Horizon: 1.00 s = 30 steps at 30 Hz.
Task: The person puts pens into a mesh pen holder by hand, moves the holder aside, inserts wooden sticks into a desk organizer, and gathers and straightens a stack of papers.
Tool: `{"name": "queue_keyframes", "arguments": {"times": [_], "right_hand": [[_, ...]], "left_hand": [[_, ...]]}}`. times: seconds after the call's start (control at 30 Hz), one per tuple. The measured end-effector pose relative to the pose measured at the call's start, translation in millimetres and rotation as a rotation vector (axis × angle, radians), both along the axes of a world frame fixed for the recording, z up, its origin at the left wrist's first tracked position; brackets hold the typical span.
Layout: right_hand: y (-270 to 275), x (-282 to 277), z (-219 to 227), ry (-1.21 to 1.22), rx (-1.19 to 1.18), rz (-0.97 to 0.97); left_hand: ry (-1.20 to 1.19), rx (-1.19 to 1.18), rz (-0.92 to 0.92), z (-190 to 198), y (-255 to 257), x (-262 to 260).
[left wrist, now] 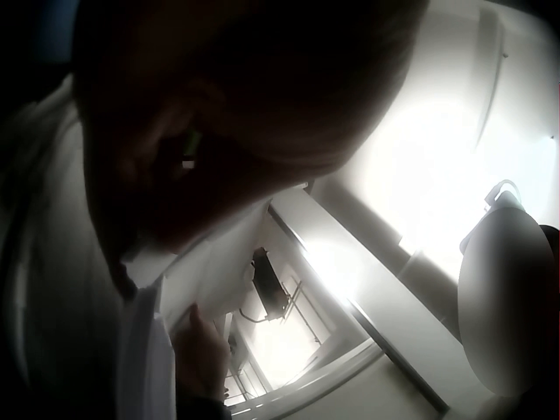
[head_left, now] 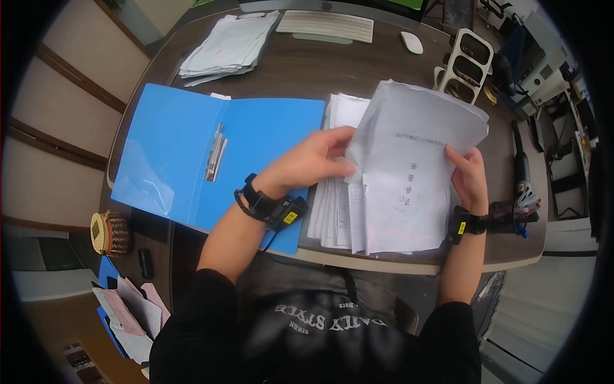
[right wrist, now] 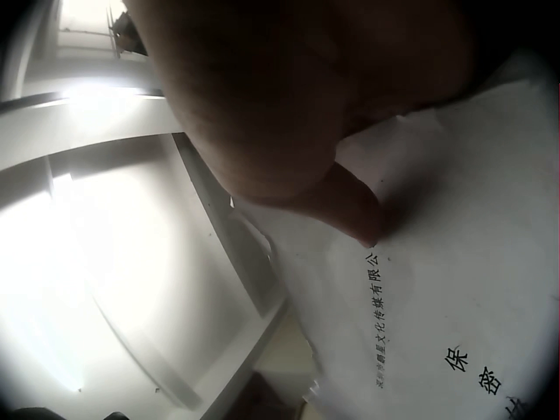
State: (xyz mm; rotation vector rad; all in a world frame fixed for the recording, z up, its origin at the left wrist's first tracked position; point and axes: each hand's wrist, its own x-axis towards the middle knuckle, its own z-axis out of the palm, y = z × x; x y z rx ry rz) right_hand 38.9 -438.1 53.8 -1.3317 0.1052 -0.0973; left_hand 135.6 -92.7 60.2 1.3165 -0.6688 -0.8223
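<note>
A bundle of white printed sheets (head_left: pixel 412 115), with a line of print and larger characters down the front page, stands tilted up between both hands. My right hand (head_left: pixel 472 176) grips its right edge, thumb laid across the front page and fingers behind. At the left edge, my left hand (head_left: pixel 307 160) pinches the paper between thumb and fingers, the fingertips partly hidden by the sheets. In the right wrist view the right thumb (right wrist: pixel 354 206) lies against the printed page. More white papers (head_left: pixel 332 217) lie beneath and to the left. Beside them a blue folder (head_left: pixel 275 128) lies spread flat, its metal clip (head_left: pixel 216 153) showing.
A clipboard with papers (head_left: pixel 224 48), a keyboard (head_left: pixel 326 25) and a mouse (head_left: pixel 412 43) are at the back. A white rack (head_left: pixel 470 61) and a pen holder (head_left: pixel 511 217) stand right. At lower left are a woven basket (head_left: pixel 112 235) and loose papers (head_left: pixel 128 313).
</note>
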Motion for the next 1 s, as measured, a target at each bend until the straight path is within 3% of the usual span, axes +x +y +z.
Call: {"name": "queue_keyframes", "arguments": {"times": [0.17, 0.47, 0.67, 0.77, 0.8, 0.87, 1.0], "right_hand": [[4.0, -1.5, 6.2, -0.053, 0.04, -0.108], [11.2, 0.1, 2.2, 0.012, 0.027, 0.001], [15.6, 3.2, 9.2, -0.042, -0.076, -0.097], [17.8, 4.4, 16.4, -0.094, -0.07, -0.161], [14.5, 4.3, 13.8, -0.09, -0.068, -0.164], [3.2, 3.9, 6.9, 0.046, -0.075, -0.147], [-3.2, 4.3, 1.9, 0.205, -0.116, -0.071]], "left_hand": [[0.059, -0.085, -0.039, -0.2, -0.7, -2.2], [0.063, -0.155, -0.024, -1.3, -6.6, -6.4], [0.131, -0.007, 0.033, 3.5, -0.5, -0.3], [-0.11, 0.109, 0.369, -5.5, -0.1, 5.7], [-0.108, 0.112, 0.366, -5.5, 2.0, 8.2], [-0.142, 0.303, 0.413, -4.6, 8.2, 13.7], [-0.236, 0.375, 0.412, -7.1, 8.3, 15.4]]}}
